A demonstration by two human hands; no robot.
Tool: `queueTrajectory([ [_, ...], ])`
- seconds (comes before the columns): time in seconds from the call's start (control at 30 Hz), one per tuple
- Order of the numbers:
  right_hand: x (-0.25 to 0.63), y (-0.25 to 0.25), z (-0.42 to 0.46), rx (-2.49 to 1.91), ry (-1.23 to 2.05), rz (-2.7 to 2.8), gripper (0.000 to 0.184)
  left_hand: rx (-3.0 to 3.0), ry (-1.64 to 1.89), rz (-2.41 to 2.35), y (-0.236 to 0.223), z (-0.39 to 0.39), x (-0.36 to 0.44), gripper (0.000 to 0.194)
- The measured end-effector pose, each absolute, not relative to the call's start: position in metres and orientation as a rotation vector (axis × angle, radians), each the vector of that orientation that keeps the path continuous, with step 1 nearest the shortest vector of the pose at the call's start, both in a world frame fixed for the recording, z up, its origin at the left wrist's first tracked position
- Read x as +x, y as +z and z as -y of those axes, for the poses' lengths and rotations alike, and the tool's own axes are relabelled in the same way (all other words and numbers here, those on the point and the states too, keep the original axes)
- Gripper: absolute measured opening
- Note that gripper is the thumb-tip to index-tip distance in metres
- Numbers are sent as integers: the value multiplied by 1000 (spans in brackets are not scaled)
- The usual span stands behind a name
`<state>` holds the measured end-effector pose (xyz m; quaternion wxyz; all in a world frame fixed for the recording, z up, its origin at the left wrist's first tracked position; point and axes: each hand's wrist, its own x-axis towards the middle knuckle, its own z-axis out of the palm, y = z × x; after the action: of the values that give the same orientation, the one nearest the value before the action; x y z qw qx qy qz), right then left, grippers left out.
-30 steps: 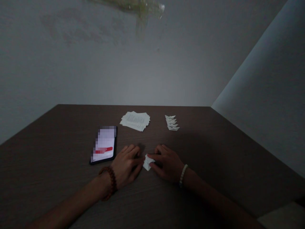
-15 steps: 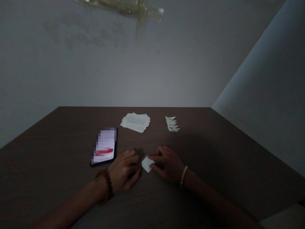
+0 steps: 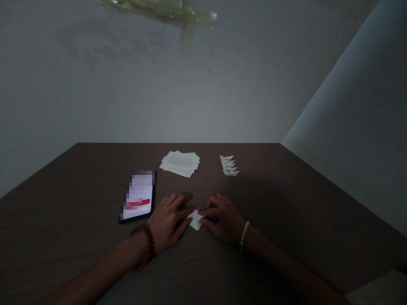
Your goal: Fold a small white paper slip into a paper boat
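Folded paper, one piece: small, white, creased and angular, with a point toward the wearer [image 3: 195, 222]; lying on the counter [image 3: 79, 186] between the two hands.

Hands, two, both bare. Left hand [image 3: 167, 222]: forefinger and thumb slightly parted, tips at the paper's left side; other fingers bent. Right hand [image 3: 225, 218]: forefinger and thumb a little apart, tips at the right side; remaining fingers curled. Whether the fingers of either hand pinch the sheet or only press it cannot be told.

Bracelets, two: one of brown beads [image 3: 149, 245], left wrist; one of pale round beads [image 3: 244, 235], right wrist.

Phone, one: dark-edged, flat, screen lit, a red band low on it; beyond the left forearm [image 3: 138, 195]. Much of the display is pixelated.

Loose sheets, one overlapping pile: white, uneven edges, faint marks on top, illegible; number uncertain [image 3: 181, 164].

Paper boats, seemingly five: white, sharp-tipped, in a close row right of the pile; overlap makes the count unsure [image 3: 229, 166].

Counter, one: dark brown, fine-grained, near part cut off by the frame.

Wall, grey, stained [image 3: 203, 97]; on it a glossy yellowish strip, cut off above [image 3: 168, 12].
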<state>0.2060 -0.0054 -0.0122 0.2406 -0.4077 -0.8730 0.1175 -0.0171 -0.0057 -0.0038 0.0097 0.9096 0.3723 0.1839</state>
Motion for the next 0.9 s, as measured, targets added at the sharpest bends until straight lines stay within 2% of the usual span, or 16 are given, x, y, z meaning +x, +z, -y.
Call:
queueTrajectory([
  [0.23, 201, 0, 12, -1138, 194, 2518, 23, 2929, 521, -1145, 4, 8, -15, 30],
  [0.63, 215, 1, 15, -1108, 115, 2559, 14, 2889, 503, -1199, 2, 9, -14, 30],
  [0.9, 212, -1, 14, -1101, 116, 2494, 15, 2855, 575, -902, -2, 7, -20, 29],
])
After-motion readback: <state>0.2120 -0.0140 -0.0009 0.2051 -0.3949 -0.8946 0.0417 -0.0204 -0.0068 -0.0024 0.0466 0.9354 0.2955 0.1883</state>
